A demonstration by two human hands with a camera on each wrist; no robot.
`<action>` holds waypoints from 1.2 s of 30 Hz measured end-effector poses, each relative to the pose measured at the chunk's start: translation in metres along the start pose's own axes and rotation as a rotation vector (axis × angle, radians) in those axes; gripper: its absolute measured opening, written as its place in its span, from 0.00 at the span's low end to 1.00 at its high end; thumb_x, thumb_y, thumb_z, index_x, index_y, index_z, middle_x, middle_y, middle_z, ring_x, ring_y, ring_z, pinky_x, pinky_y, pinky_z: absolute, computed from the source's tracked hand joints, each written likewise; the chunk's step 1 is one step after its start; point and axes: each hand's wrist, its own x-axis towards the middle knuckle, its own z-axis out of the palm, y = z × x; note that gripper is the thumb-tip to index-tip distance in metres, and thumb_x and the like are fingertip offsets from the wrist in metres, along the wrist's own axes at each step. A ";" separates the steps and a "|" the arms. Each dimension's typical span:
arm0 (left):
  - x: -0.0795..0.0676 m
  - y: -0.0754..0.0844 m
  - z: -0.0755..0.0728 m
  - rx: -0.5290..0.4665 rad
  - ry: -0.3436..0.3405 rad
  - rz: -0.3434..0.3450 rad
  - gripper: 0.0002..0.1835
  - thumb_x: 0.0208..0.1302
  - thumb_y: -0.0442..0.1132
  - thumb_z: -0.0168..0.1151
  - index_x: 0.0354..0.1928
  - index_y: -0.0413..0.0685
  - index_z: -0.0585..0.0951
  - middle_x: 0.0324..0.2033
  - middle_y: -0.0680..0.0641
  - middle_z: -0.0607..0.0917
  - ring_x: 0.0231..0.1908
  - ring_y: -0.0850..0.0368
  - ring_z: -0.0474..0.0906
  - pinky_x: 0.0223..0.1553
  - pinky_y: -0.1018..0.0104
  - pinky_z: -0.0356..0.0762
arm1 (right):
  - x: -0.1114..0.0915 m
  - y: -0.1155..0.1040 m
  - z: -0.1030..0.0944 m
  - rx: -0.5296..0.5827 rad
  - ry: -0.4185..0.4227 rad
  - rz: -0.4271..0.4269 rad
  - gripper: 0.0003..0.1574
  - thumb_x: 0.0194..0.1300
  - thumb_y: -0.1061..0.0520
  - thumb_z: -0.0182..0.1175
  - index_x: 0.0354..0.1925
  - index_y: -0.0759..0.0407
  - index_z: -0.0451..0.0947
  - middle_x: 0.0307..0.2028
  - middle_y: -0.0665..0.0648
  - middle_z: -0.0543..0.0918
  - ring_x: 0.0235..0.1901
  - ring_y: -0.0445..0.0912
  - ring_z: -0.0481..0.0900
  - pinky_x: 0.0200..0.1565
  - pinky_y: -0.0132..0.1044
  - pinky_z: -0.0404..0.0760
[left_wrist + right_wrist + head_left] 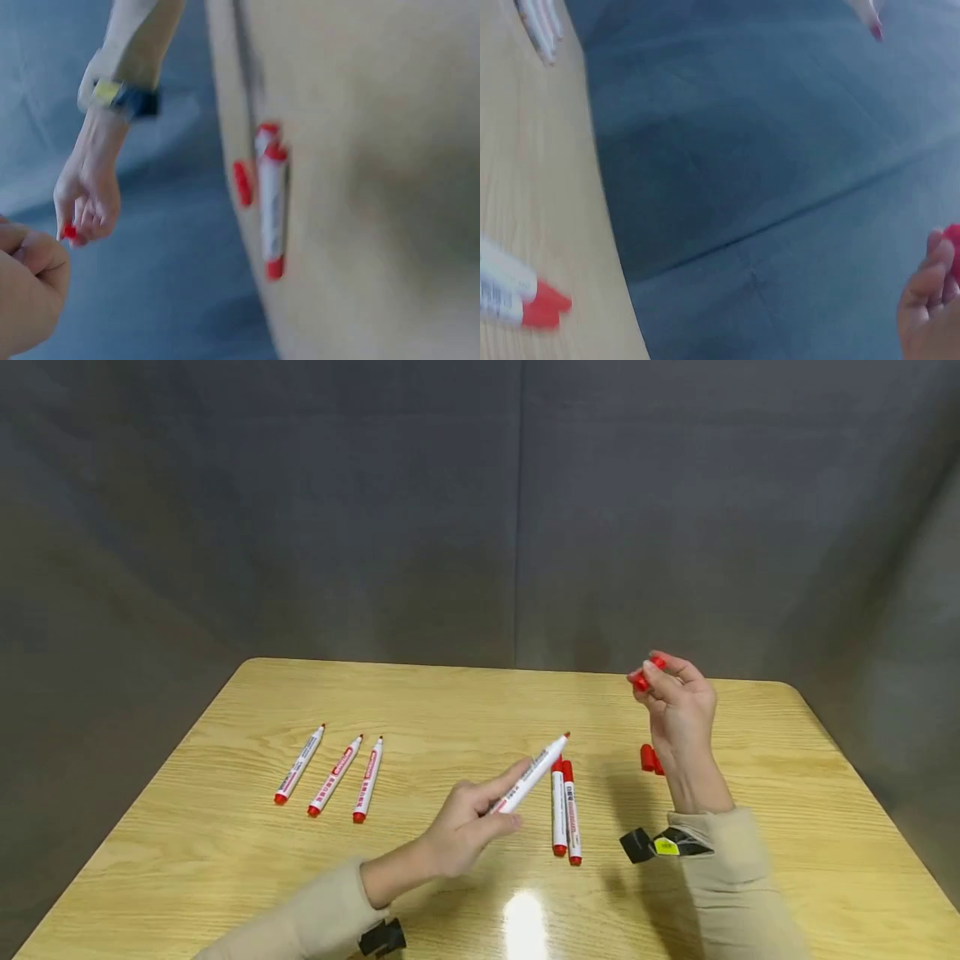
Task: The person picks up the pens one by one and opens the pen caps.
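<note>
My left hand (pixel 467 828) grips a white marker (pixel 531 775) by its lower barrel, its red-brown tip bare and pointing up to the right. Higher up on the right, my right hand (pixel 682 706) pinches a red marker cap (pixel 641 682) between thumb and fingers, apart from the marker. In the right wrist view the cap (pixel 952 244) shows at the fingertips, and the held marker's tip (pixel 876 31) enters at the top. Between the hands, two capped red markers (pixel 573 827) lie side by side on the table.
Three uncapped markers (pixel 335 777) lie spaced out on the left of the wooden table (pixel 420 702), tips away from me. Red caps (pixel 647 757) lie below my right hand, partly hidden by the wrist. A dark curtain (pixel 390 527) hangs behind the table.
</note>
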 end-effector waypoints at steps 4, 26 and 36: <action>0.002 -0.003 -0.013 0.059 0.049 0.022 0.28 0.58 0.25 0.48 0.63 0.27 0.60 0.10 0.51 0.66 0.09 0.69 0.51 0.08 0.75 0.53 | -0.002 -0.002 -0.005 -0.145 -0.139 0.053 0.04 0.57 0.71 0.58 0.34 0.69 0.76 0.21 0.59 0.81 0.21 0.47 0.80 0.24 0.29 0.75; -0.042 -0.028 -0.069 0.422 0.206 -0.121 0.26 0.62 0.30 0.52 0.62 0.30 0.64 0.10 0.61 0.63 0.11 0.73 0.53 0.11 0.75 0.54 | -0.011 -0.013 -0.024 -0.244 -0.192 0.099 0.07 0.59 0.72 0.55 0.33 0.64 0.78 0.22 0.56 0.82 0.22 0.45 0.80 0.24 0.28 0.76; -0.058 -0.031 -0.095 0.603 0.238 -0.121 0.26 0.61 0.31 0.52 0.62 0.29 0.64 0.09 0.64 0.60 0.10 0.76 0.51 0.10 0.76 0.54 | -0.010 -0.020 -0.033 -0.244 -0.193 0.099 0.06 0.59 0.72 0.55 0.33 0.65 0.77 0.22 0.56 0.82 0.22 0.45 0.81 0.24 0.29 0.76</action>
